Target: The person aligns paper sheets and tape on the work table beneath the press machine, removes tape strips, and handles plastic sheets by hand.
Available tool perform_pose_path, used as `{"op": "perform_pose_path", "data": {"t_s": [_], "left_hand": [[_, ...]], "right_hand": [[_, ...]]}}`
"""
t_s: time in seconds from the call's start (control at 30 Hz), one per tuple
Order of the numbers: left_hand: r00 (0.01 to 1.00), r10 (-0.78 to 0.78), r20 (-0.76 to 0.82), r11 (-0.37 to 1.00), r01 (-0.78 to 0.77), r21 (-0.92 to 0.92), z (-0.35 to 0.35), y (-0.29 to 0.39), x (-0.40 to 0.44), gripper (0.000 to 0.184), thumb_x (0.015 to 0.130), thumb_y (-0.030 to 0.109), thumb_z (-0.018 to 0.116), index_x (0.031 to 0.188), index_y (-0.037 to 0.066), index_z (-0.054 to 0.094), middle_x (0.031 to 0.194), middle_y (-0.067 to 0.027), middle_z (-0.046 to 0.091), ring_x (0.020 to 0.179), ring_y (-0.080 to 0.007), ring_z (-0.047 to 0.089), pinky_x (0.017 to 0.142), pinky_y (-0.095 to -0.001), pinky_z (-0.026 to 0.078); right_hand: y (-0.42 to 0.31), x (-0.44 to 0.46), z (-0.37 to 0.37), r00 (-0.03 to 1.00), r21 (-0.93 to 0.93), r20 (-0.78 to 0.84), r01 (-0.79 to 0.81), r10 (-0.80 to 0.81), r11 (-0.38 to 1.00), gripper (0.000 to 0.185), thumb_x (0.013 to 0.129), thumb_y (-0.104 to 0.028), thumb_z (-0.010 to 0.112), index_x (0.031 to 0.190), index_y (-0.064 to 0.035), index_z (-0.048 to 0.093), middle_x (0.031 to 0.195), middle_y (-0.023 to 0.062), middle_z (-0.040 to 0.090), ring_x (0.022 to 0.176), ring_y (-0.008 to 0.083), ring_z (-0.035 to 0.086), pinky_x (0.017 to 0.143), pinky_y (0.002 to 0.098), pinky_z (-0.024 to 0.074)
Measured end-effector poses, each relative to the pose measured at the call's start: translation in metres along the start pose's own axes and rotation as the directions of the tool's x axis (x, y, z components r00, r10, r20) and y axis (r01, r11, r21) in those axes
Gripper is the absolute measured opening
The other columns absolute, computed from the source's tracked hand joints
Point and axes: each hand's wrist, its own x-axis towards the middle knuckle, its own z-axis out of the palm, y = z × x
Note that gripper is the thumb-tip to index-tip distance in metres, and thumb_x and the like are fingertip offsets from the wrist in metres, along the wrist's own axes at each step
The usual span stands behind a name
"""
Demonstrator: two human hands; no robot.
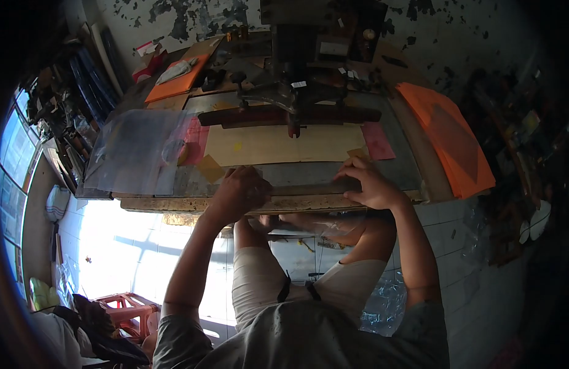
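Observation:
My left hand (pixel 240 189) is closed at the front edge of the work table, its fingers curled on what looks like a clear plastic sheet (pixel 339 226). The film spans toward my right hand (pixel 371 186) and hangs below the table edge; its outline is faint. My right hand's thumb and fingers bend around the sheet's other side. Just beyond the hands lies a long cream board (pixel 284 144) with pink pieces (pixel 378 140) at its ends and tan tabs (pixel 210 168) near its front corners. A dark press bar (pixel 290 115) stands over the board's back edge.
A stack of clear plastic sheets (pixel 134 154) lies on the table's left. Orange sheets (pixel 447 141) lie at the right, with another orange pile (pixel 180 77) at the back left. My legs are under the table's front edge. A red stool (pixel 127 313) stands at lower left.

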Motion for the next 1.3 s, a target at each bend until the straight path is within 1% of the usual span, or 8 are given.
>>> {"op": "perform_pose_path", "data": {"t_s": [0.1,0.2,0.3,0.5,0.6,0.7,0.93,1.3], "left_hand": [[0.991,0.072,-0.111,0.997,-0.075,-0.02,0.004,0.001,0.003,0.026,0.083,0.019,0.084,0.106,0.012,0.073,0.105,-0.0061,0.068,0.11,-0.0289,0.065,0.098,-0.0453,0.052],[0.969,-0.176,-0.175,0.953,0.123,-0.277,0.002,0.009,0.003,0.025,0.086,0.018,0.082,0.107,0.01,0.072,0.112,-0.0076,0.067,0.112,-0.0306,0.065,0.094,-0.0457,0.055],[0.968,-0.233,-0.095,0.953,0.207,-0.223,-0.002,0.011,0.008,0.026,0.088,0.021,0.081,0.11,0.01,0.073,0.119,-0.0083,0.065,0.119,-0.0314,0.064,0.098,-0.0466,0.053],[0.997,0.012,-0.071,0.999,-0.008,0.051,0.008,0.003,-0.005,0.035,0.088,0.026,0.082,0.117,0.01,0.074,0.129,-0.0093,0.066,0.13,-0.0307,0.059,0.107,-0.0446,0.048],[0.998,0.029,-0.055,0.991,-0.037,-0.132,0.005,0.007,-0.012,0.031,0.091,0.02,0.082,0.117,0.007,0.074,0.129,-0.0094,0.067,0.121,-0.0281,0.067,0.098,-0.0431,0.056],[0.968,-0.186,0.166,0.878,0.239,-0.415,-0.01,0.008,-0.008,0.031,0.093,0.021,0.082,0.117,0.004,0.074,0.115,-0.0085,0.074,0.108,-0.0234,0.072,0.096,-0.0384,0.057],[0.944,-0.288,0.162,0.647,0.317,-0.694,-0.028,-0.034,0.025,0.042,0.1,0.025,0.077,0.132,-0.002,0.065,0.111,-0.007,0.074,0.096,-0.0141,0.069,0.09,-0.0313,0.056],[0.863,-0.444,-0.241,0.678,0.148,-0.72,0.006,-0.039,0.015,0.044,0.093,0.006,0.08,0.133,0.002,0.063,0.114,-0.0062,0.072,0.102,-0.012,0.069,0.086,-0.0288,0.057]], "right_hand": [[-0.007,0.001,0.001,0.987,0.272,-0.017,-0.152,0.163,0.95,0.041,0.087,-0.008,0.08,0.126,-0.0075,0.069,0.115,0.0091,0.061,0.116,0.0272,0.06,0.1,0.0425,0.0486],[0.0,0.003,-0.002,0.981,0.173,0.1,-0.182,0.167,0.968,0.029,0.089,-0.008,0.078,0.117,-0.0048,0.07,0.114,0.0093,0.062,0.113,0.0276,0.062,0.098,0.0422,0.0499],[-0.012,0.011,-0.008,0.904,0.332,0.273,-0.409,0.328,0.85,0.022,0.091,-0.006,0.075,0.112,-0.0038,0.07,0.111,0.0094,0.062,0.105,0.0283,0.063,0.093,0.0401,0.0519],[-0.034,-0.002,-0.029,0.994,0.224,0.084,-0.084,0.067,0.971,0.011,0.098,-0.006,0.07,0.109,-0.0022,0.069,0.109,0.0079,0.062,0.101,0.023,0.064,0.086,0.0378,0.054],[-0.041,-0.004,-0.04,1.0,0.302,-0.01,0.011,-0.009,0.953,0.012,0.101,-0.005,0.067,0.113,-0.0025,0.068,0.109,0.0066,0.062,0.096,0.0204,0.066,0.083,0.0373,0.0548],[-0.047,-0.003,-0.046,0.985,0.434,0.026,-0.166,0.172,0.886,0.015,0.104,-0.004,0.064,0.118,-0.0036,0.065,0.108,0.0065,0.063,0.091,0.0186,0.067,0.082,0.034,0.055],[0.015,0.026,-0.011,0.943,0.655,-0.202,-0.071,0.264,0.753,0.047,0.095,-0.004,0.077,0.138,-0.0059,0.059,0.108,0.0017,0.064,0.094,0.0072,0.065,0.082,0.0261,0.0526],[0.017,0.033,0.046,0.775,0.499,-0.495,-0.116,0.392,0.859,0.042,0.096,0.0,0.074,0.136,-0.002,0.06,0.112,0.0063,0.066,0.094,0.008,0.063,0.084,0.0256,0.0516]]}}
